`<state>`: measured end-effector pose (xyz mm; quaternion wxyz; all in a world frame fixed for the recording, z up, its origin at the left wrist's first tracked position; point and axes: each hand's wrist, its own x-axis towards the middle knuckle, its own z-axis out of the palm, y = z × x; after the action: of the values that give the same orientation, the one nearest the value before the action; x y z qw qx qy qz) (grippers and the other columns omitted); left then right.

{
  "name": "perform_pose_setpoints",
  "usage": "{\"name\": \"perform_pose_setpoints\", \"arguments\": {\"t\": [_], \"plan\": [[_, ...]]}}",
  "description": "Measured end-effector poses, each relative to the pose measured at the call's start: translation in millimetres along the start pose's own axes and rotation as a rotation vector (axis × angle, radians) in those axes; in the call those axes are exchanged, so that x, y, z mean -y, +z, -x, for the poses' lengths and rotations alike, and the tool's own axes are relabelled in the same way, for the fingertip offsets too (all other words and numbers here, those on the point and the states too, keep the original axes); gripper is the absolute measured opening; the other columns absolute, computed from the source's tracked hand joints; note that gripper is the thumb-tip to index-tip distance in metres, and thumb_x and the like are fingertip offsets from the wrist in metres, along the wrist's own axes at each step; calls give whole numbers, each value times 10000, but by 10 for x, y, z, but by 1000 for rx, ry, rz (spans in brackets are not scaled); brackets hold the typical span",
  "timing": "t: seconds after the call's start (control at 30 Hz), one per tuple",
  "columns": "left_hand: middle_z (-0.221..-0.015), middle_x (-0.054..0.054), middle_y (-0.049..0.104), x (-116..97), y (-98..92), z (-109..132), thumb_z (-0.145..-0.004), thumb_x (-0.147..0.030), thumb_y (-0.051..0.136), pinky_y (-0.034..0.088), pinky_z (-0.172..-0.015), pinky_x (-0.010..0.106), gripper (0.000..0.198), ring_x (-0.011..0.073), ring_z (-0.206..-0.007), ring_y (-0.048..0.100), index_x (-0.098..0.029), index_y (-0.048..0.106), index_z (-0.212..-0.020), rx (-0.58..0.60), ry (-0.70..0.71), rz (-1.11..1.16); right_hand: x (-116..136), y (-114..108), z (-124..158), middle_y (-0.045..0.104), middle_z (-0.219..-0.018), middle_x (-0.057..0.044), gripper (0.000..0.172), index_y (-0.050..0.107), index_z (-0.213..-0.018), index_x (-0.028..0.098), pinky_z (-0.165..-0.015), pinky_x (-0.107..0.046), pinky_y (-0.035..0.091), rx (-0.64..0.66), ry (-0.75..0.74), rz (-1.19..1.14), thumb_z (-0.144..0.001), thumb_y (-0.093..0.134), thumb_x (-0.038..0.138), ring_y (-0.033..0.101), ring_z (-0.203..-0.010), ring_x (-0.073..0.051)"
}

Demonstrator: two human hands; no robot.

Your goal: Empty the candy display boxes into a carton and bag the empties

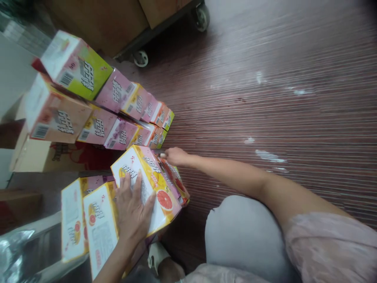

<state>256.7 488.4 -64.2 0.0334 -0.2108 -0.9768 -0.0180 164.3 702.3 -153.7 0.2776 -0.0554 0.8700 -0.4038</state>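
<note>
My left hand (133, 208) lies with spread fingers on the white top of a yellow and pink carton (160, 179) with grapefruit pictures. Below and beyond that carton, other cartons of the same kind are stacked, a red-orange one (178, 182) among them. At the far side of this stack, my right hand (176, 157) is closed, with its fingertips near the cartons. A small pale bit shows at its fingers, too small to name. Left of my left hand stand two more white-topped cartons, one nearer (100, 226) and one farther left (70, 220).
Two rows of pink, orange and green cartons (114, 90) stand at the upper left, beside a brown cardboard box (64, 157). A wheeled trolley (171, 23) with large boxes is at the top. Striped brown floor (265, 110) with white scuffs spreads right. My knee (238, 236) is near.
</note>
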Motion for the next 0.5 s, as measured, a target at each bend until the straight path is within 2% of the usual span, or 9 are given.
{"name": "perform_pose_setpoints", "arguments": {"t": [0.07, 0.13, 0.23, 0.3, 0.43, 0.5], "plan": [[-1636, 136, 168, 1, 9, -3, -989, -442, 387, 169, -1184, 612, 642, 338, -1507, 137, -308, 161, -1576, -2, -2, 3, 130, 58, -10, 706, -1140, -162, 380, 693, -1124, 120, -658, -253, 435, 59, -29, -12, -994, 417, 347, 672, -980, -251], [-1640, 133, 156, 1, 15, -4, -988, -451, 389, 163, -1186, 615, 648, 337, -1509, 124, -307, 158, -1576, 0, 7, 7, 137, 158, 119, 713, -1113, -145, 426, 699, -1095, 126, -655, -244, 435, 154, -77, -2, -1014, 382, 399, 668, -939, -227], [-1647, 120, 138, 6, 22, -1, -986, -467, 393, 149, -1191, 618, 656, 334, -1512, 113, -315, 151, -1576, 5, 18, 9, 12, 263, 421, 722, -1051, -115, 391, 701, -1083, 138, -636, -235, 412, 333, -138, 57, -1012, 419, 399, 638, -863, -194], [-1644, 127, 142, 10, 25, 6, -986, -471, 390, 151, -1188, 625, 657, 338, -1510, 117, -309, 151, -1576, 0, 12, 13, -97, 283, 622, 720, -1009, -115, 361, 704, -1074, 123, -628, -241, 388, 382, -166, 93, -1006, 448, 369, 606, -812, -179], [-1637, 141, 159, 3, 38, 21, -988, -457, 393, 161, -1180, 633, 645, 345, -1508, 121, -299, 172, -1573, 2, -28, 25, -308, 210, 917, 695, -798, -56, 270, 734, -924, 118, -591, -243, 352, 520, -184, 22, -948, 558, 322, 524, -650, -139], [-1633, 136, 175, -9, 46, 23, -983, -450, 412, 159, -1185, 626, 644, 337, -1508, 132, -303, 190, -1569, 4, -43, 32, -340, 76, 930, 672, -743, -36, 251, 725, -873, 121, -563, -240, 335, 461, -86, -21, -935, 563, 303, 496, -603, -124]]}}
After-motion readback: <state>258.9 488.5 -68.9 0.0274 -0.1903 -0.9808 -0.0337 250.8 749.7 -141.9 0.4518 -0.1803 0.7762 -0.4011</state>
